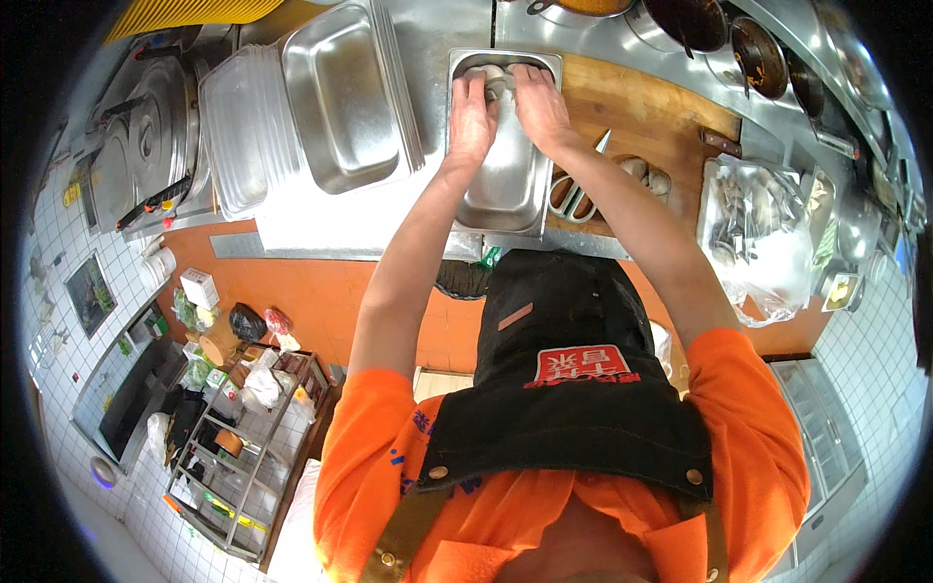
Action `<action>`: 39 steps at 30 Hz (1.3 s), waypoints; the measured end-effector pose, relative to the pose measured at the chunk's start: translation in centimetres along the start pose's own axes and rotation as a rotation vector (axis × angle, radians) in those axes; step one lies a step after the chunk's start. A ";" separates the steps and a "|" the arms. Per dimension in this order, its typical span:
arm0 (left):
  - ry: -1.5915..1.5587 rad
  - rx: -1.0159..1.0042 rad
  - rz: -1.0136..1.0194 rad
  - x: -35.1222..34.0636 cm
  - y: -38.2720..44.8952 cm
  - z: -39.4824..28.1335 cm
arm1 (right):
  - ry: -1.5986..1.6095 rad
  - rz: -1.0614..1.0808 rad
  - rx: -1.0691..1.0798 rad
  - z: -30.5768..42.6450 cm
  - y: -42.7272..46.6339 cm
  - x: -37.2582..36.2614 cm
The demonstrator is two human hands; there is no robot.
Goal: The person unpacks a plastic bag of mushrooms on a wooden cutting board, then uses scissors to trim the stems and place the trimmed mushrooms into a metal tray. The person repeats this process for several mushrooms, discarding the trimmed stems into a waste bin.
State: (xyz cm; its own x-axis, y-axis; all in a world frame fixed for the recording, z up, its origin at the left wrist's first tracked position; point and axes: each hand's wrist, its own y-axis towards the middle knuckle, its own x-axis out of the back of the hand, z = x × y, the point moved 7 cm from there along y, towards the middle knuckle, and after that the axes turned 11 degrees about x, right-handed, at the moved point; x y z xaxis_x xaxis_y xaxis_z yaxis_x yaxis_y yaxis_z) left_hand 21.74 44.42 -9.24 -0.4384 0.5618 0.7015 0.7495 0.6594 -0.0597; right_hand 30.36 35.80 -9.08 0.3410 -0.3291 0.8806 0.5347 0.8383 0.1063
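At the far end of a long stainless steel pan (503, 189), my left hand (472, 116) and my right hand (538, 102) close on pale grey mushrooms (493, 75), which look like oyster mushrooms. The left fingers curl round one side of the clump and the right fingers round the other; fingertips are partly hidden. Bare metal shows in the pan's near part. Beneath my right forearm, scissors (576, 198) with light handles lie on the wooden cutting board (627, 87). More greyish mushrooms (649, 177) rest on the board just beyond that forearm.
Left of the pan stand stacked steel pans (342, 102) and clear plastic lids (244, 131). A clear plastic bag (758, 240) with mushrooms lies at right, near a cleaver handle (721, 143). Dark-stained pots (758, 55) line the back right. A loaded metal rack (248, 466) stands lower left.
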 end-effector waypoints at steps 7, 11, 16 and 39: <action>0.083 -0.037 -0.074 0.5 0.1 -0.1 | -0.092 0.003 0.045 0.7 0.1 0.9; 0.124 -0.114 -0.161 1.3 0.0 -0.8 | 0.055 0.049 -0.003 1.9 -1.0 -0.1; 0.039 -0.040 -0.066 1.7 -2.5 -0.3 | 0.237 0.169 -0.033 3.2 -1.8 -2.7; 0.463 0.003 0.224 -11.2 -18.6 -8.6 | 0.433 0.179 -0.451 -14.1 -26.7 13.4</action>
State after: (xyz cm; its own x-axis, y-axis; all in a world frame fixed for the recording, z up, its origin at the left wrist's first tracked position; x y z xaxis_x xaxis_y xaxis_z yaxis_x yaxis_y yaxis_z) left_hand 16.96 21.54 -9.88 -0.0008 0.4097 0.9122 0.7984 0.5495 -0.2461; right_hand 31.52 2.84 -6.59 0.6855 -0.4254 0.5909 0.6807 0.6625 -0.3126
